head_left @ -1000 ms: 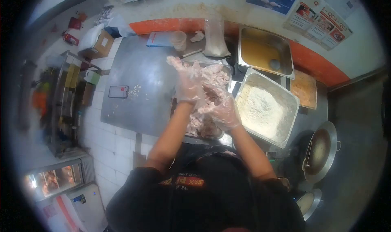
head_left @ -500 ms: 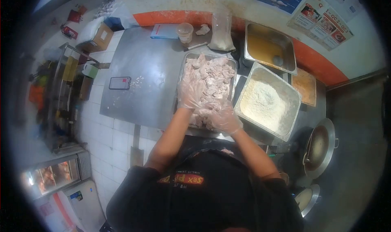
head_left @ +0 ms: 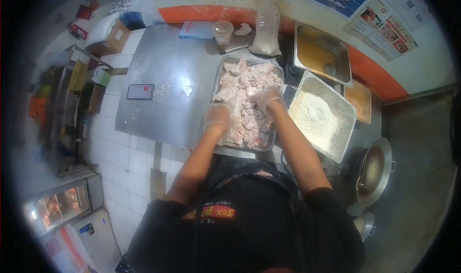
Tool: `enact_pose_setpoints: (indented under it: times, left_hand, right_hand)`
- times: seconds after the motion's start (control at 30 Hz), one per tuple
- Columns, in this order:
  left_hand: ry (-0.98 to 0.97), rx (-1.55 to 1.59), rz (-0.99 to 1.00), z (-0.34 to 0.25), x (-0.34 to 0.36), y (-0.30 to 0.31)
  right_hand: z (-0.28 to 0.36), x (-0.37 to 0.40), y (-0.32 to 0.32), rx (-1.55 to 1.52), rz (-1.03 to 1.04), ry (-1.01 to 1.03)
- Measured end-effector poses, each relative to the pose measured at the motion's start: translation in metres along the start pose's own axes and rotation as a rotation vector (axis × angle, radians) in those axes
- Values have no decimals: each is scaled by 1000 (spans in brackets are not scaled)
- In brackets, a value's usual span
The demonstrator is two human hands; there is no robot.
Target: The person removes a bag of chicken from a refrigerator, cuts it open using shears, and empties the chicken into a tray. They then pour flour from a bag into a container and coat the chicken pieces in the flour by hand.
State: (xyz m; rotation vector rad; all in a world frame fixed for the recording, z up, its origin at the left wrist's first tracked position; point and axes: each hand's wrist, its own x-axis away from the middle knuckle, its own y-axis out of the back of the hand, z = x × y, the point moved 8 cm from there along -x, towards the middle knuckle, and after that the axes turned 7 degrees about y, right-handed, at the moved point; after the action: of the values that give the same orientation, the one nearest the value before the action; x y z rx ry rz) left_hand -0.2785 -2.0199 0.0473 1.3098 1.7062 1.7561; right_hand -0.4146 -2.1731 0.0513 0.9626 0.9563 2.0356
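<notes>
Presently, the left hand (head_left: 217, 117) and right hand (head_left: 267, 98) are apparently arranging coated pieces (head_left: 257, 76) in the tray (head_left: 272, 140), finger closure being indeterminable, further handling probably calling for light fingertip pressure.

The table (head_left: 168, 52) spans the frame's upper middle. At the frame's centre, a tray (head_left: 217, 83) rests on it, with meat pieces (head_left: 259, 74) inside. Right of this lies a deep pan (head_left: 343, 114) holding powder (head_left: 312, 114); behind that, toward the upper right, another pan (head_left: 345, 62) contains liquid (head_left: 312, 54). A phone (head_left: 140, 91) lies left of the tray. Behind the tray, at upper centre, are a marker (head_left: 234, 49), a cup (head_left: 222, 30) and, to their right, a bag (head_left: 265, 38). A wok (head_left: 376, 170) sits at lower right.
</notes>
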Motion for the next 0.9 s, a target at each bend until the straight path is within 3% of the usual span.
enact_pose_setpoints:
  times: [0.17, 0.23, 0.3, 0.43, 0.5, 0.53, 0.63, 0.7, 0.77, 0.83, 0.9]
  left_hand:
    - [-72, 181, -32, 2, -11, -6]
    - [-63, -55, -57, -12, -8, 0]
    - [-32, -26, -74, -17, -8, 3]
    - [28, 9, -87, -11, -15, -6]
    - [7, 46, -111, -11, -18, -2]
    - [-9, 83, -140, -10, -20, 3]
    - [-12, 224, -182, 3, -21, 16]
    - [-51, 318, -258, 11, -11, 33]
    - [-83, 412, -335, 19, -8, 43]
    - [-174, 540, -230, 20, -12, 40]
    - [-191, 457, -232, 23, -22, 32]
  right_hand:
    - [-1, -10, -18, 118, 1, 125]
    - [0, -14, -22, 197, -9, 186]
    - [-4, -6, -17, -17, -125, 183]
    - [-2, -20, -23, -141, -126, 276]
    - [12, -19, -16, 165, -57, 253]
    - [9, -22, -16, 167, -62, 250]
    - [-2, -22, -14, -18, -99, 194]
    - [-13, 1, -14, -817, -93, -22]
    - [22, 38, 22, -914, -85, 13]
    - [30, 42, 25, -1015, -75, 52]
    - [18, 25, 26, -846, -193, 304]
